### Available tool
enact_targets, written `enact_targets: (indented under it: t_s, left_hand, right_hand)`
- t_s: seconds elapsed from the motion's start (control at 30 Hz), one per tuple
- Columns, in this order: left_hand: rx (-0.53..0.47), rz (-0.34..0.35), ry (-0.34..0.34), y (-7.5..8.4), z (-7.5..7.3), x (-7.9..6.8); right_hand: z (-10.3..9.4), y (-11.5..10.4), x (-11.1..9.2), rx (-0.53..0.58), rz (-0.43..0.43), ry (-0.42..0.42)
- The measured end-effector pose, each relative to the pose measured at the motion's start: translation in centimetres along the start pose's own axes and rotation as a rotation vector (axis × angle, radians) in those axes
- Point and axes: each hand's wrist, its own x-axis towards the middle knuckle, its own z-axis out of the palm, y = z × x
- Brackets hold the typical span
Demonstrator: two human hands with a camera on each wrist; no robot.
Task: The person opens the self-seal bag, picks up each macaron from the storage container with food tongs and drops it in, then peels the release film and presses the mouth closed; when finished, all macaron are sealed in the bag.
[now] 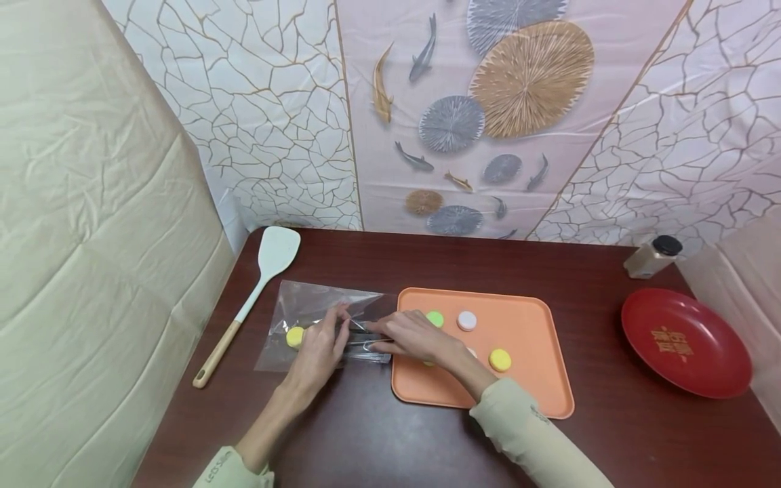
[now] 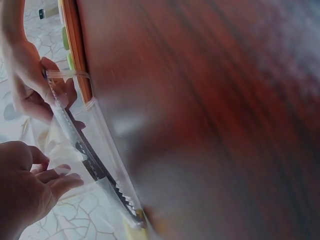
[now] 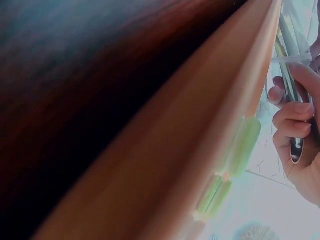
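Note:
A clear plastic bag (image 1: 308, 298) lies flat on the table left of centre, its mouth toward the tray. My right hand (image 1: 421, 335) grips metal tongs (image 2: 95, 162) by the handle. Their serrated arms reach into the bag, and a yellow macaron (image 1: 295, 337) is at their tips inside it. With its thumb and fingers, my left hand (image 1: 320, 346) pinches the bag's film above the tongs. Under my right forearm is the orange tray (image 1: 525, 393), bearing a green macaron (image 1: 435, 318), a pale lilac one (image 1: 466, 320), a yellow one and others partly hidden.
A white spatula (image 1: 277, 251) with a wooden handle lies along the table's left side. On the right are a red oval plate (image 1: 720, 346) and a black-lidded jar (image 1: 653, 257). Patterned cloth (image 1: 287, 135) hangs behind the table.

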Motion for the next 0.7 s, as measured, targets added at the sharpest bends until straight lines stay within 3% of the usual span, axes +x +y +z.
enact_targets:
  t_s: [0.1, 0.17, 0.23, 0.3, 0.53, 0.7]
  left_hand:
    - [-0.014, 0.018, 0.027, 1.0, -0.7, 0.4]
    - [-0.024, 0.042, 0.052, 1.8, -1.3, 0.7]
    - [-0.025, 0.059, 0.062, 2.7, -2.2, 1.0]
    - [-0.027, 0.053, 0.070, 2.6, -2.2, 0.8]
    - [-0.020, 0.034, 0.069, 0.2, -0.8, 0.2]
    - [-0.021, 0.060, 0.076, 2.9, -2.6, 1.2]
  right_hand:
    - [1.8, 1.6, 0.4, -0.022, -0.034, 0.024]
    - [1.8, 1.6, 0.4, -0.010, -0.027, 0.015]
    - [0.8, 0.8, 0.0, 0.027, 0.003, 0.002]
    - [-0.5, -0.4, -0.7, 0.047, 0.043, -0.010]
    - [-2.4, -0.9, -4.6, 0.057, 0.075, 0.054]
    - [-3.1, -0.1, -8.1, 0.150, 0.075, 0.049]
